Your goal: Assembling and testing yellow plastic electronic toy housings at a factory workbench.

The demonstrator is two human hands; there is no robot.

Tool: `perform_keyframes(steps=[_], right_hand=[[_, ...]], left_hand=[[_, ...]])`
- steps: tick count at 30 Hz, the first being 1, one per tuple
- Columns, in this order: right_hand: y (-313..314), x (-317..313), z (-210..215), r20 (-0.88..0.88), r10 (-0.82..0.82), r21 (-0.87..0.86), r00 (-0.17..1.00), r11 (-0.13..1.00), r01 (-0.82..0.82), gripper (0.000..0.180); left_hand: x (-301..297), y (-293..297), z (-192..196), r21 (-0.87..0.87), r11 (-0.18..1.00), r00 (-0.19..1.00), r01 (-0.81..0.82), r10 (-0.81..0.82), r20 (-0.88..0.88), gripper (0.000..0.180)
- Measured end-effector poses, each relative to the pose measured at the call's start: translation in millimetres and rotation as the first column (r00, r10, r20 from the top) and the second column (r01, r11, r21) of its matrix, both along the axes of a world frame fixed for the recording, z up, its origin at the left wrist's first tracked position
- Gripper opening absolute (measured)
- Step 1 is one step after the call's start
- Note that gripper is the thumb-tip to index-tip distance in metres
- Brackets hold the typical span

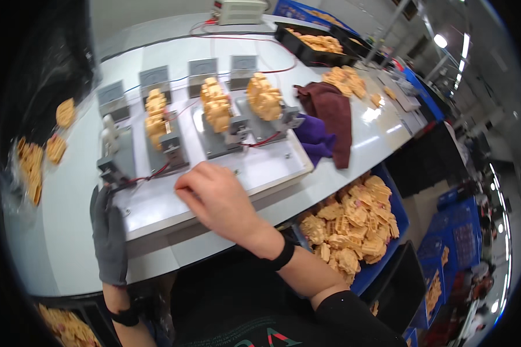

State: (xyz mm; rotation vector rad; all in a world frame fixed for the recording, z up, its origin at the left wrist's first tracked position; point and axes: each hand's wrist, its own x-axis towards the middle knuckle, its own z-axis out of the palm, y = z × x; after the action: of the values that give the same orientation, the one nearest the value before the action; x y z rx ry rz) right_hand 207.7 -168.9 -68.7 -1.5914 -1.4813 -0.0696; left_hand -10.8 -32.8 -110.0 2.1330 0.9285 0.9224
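A white bench fixture (pixel 255 173) carries several grey metal stations in a row. Three stations hold light orange moulded plastic parts: a left one (pixel 156 118), a middle one (pixel 215 105) and a right one (pixel 264 97). The leftmost station (pixel 117 151) has a white peg and no orange part on it. My left hand (pixel 109 240), in a grey glove, reaches up beside this station's front block with its fingers stretched out. Bare and loosely curled, my right hand (pixel 217 199) hovers over the fixture's front part. Nothing shows between its fingers.
A blue bin (pixel 399 222) heaped with orange parts stands to my right. Brown cloth (pixel 333 118) and purple cloth (pixel 315 139) lie beside the fixture. Loose orange parts (pixel 30 168) sit at left. A black tray (pixel 312 55) and a power supply (pixel 240 11) stand behind.
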Motion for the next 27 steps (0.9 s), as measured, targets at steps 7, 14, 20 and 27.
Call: perform_keyframes(steps=[7, 14, 20, 27], right_hand=[[-7, 6, -3, 0.019, -0.036, -0.016, 0.999, 0.999, 0.036, 0.007], [-6, 6, -2, 0.030, -0.033, -0.023, 0.999, 0.999, 0.033, 0.008], [-6, 5, -3, 0.036, -0.037, -0.012, 0.999, 0.999, 0.037, 0.007], [-6, 5, -5, 0.054, -0.050, -0.003, 0.997, 0.999, 0.050, 0.007]], left_hand=[[15, -4, 4, -0.109, 0.994, 1.000, 0.002, 0.001, 0.028, 0.042], [13, -4, 2, -0.151, 0.988, 0.997, 0.011, 0.000, 0.071, 0.043], [13, -5, 3, -0.175, 0.984, 0.995, 0.032, -0.014, 0.102, 0.043], [13, -4, 2, -0.203, 0.978, 0.993, 0.047, -0.024, 0.117, 0.044]])
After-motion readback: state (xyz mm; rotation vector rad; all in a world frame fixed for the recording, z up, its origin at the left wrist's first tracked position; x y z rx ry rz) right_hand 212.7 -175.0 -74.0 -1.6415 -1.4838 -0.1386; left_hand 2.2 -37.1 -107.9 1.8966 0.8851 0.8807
